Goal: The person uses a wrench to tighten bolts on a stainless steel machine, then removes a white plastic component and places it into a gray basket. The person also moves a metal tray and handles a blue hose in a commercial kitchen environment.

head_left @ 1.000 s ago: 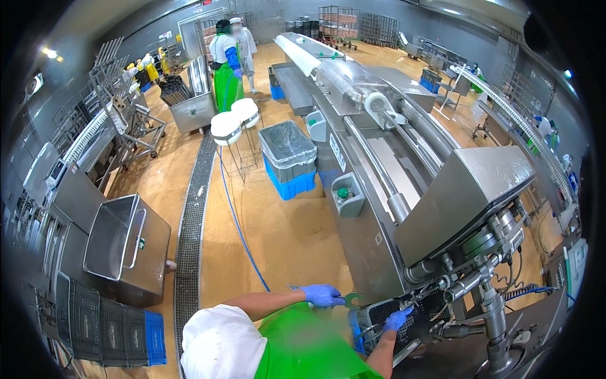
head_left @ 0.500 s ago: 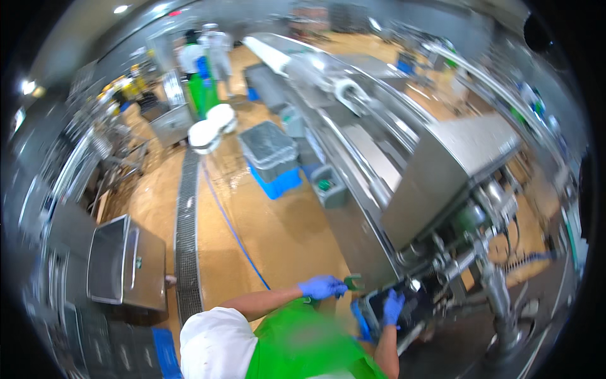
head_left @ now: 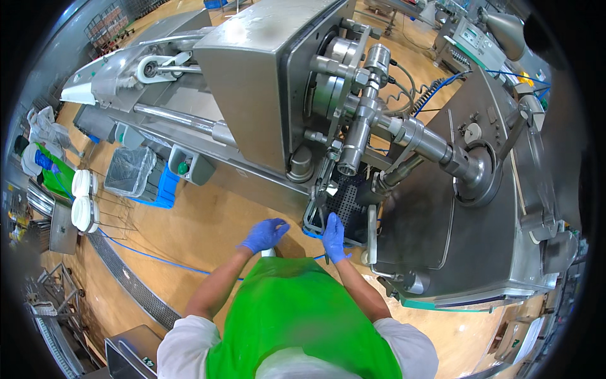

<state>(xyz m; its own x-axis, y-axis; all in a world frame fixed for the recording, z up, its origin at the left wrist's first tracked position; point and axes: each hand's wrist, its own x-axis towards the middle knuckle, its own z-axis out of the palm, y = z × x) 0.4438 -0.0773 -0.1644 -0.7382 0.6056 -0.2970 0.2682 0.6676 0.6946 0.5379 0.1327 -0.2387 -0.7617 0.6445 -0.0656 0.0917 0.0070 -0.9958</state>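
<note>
My left hand, in a blue-purple glove, is raised in front of the green apron. Its fingers are partly spread and slightly bent, with nothing visible in them. My right hand, gloved alike, is at the near edge of a black perforated crate. A thin dark rod-like tool runs upright along the palm side of that hand, apparently in its grip; its exact kind is unclear. Above the crate are steel pipe fittings on the end of a box-shaped steel machine.
A large steel machine body borders my right side. Left of me stand a grey lined bin on a blue base and white round containers. A blue hose and a floor drain grate cross the floor. People work at the far left.
My view has swung right, toward the pipe fittings. The green tool that was in my left hand no longer shows there. My right hand has moved from over the crate to its near edge.
</note>
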